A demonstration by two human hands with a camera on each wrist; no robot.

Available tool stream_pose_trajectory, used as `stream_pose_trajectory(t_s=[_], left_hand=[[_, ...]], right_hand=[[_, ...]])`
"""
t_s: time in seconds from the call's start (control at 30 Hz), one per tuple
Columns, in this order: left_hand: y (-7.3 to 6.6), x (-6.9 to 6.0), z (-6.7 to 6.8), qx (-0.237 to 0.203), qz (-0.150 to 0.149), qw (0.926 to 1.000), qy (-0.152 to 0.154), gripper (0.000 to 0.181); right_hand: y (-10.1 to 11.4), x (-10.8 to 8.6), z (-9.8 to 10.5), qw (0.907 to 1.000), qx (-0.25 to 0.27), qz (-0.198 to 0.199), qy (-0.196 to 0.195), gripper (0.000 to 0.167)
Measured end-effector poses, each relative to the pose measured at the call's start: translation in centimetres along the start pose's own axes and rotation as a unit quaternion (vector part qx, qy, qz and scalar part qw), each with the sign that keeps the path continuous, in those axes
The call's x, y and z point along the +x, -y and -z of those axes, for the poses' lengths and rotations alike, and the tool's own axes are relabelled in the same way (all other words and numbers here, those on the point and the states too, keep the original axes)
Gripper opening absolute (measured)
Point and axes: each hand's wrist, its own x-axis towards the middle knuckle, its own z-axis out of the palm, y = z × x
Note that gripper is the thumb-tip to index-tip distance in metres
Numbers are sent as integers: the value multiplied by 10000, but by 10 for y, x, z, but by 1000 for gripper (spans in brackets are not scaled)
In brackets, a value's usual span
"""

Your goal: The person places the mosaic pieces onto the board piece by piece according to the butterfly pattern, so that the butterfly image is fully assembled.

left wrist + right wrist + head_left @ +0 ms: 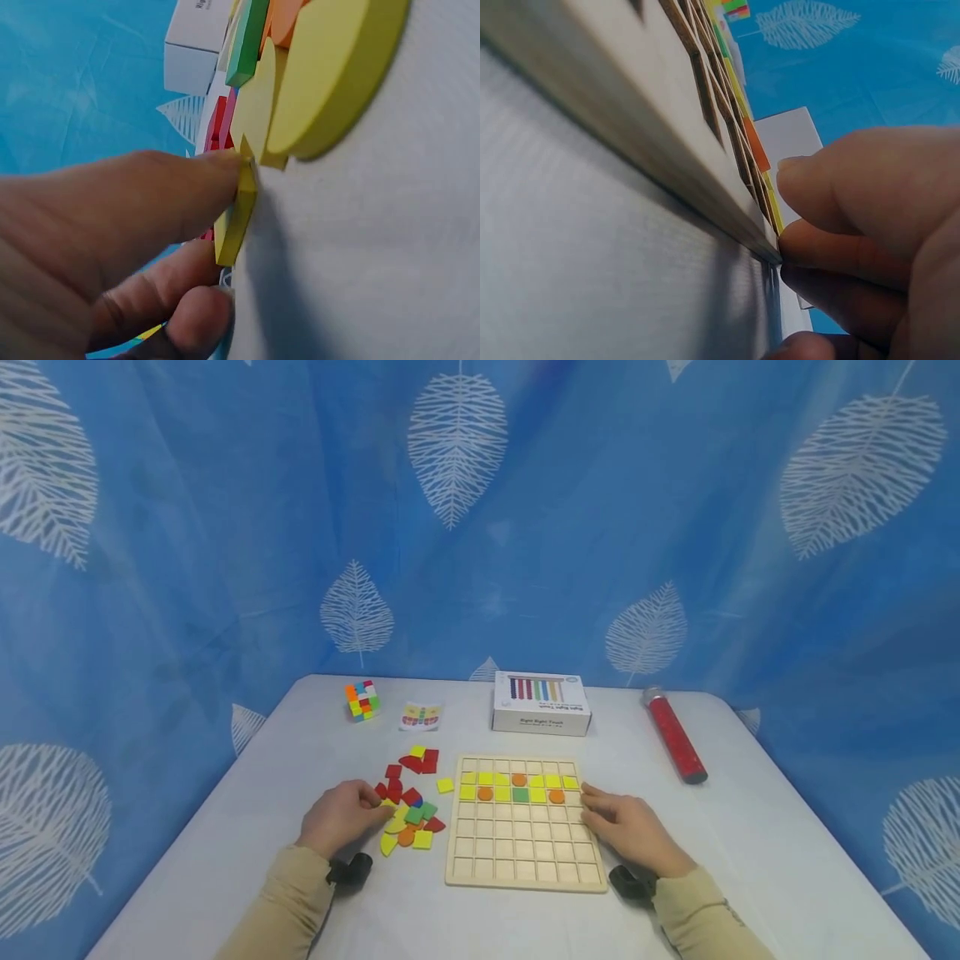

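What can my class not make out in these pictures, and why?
- Yellow piece, left wrist view: its whole outline, partly covered by the left hand.
- Card, head view: its finer pattern, too small.
- Box, head view: its smallest print, too small; in the left wrist view the top edge cuts it off.
- Board, right wrist view: its full extent, cut off by the picture's edges.

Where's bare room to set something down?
Free: table patch bordered by board, box, tube and right hand; table between cube and left hand; the board's near four rows. Crowded: loose pieces between left hand and board.
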Motion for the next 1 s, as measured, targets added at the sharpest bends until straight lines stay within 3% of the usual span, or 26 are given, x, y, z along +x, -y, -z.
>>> stream_pose_trajectory(t_s=[0.3, 0.47, 0.6, 0.77, 1.0], left_hand=[[-1, 1, 0, -41, -138, 9999, -17, 33], [-5, 0, 4, -208, -512, 9969, -552, 20], [-15, -5, 1, -637, -770, 9909, -897, 19], [-43, -13, -15, -1271, -1197, 9823, -683, 14], [-103, -14, -37, -1402, -2132, 9669, -52, 6]], right_hand=[[1, -2, 0, 10000, 57, 69, -28, 46], [2, -2, 0, 9998, 41, 177, -121, 44], [2, 1, 0, 9995, 53, 271, -168, 42], [0, 5, -3, 9997, 19, 154, -206, 39], [-4, 5, 0, 9993, -42, 208, -319, 33]])
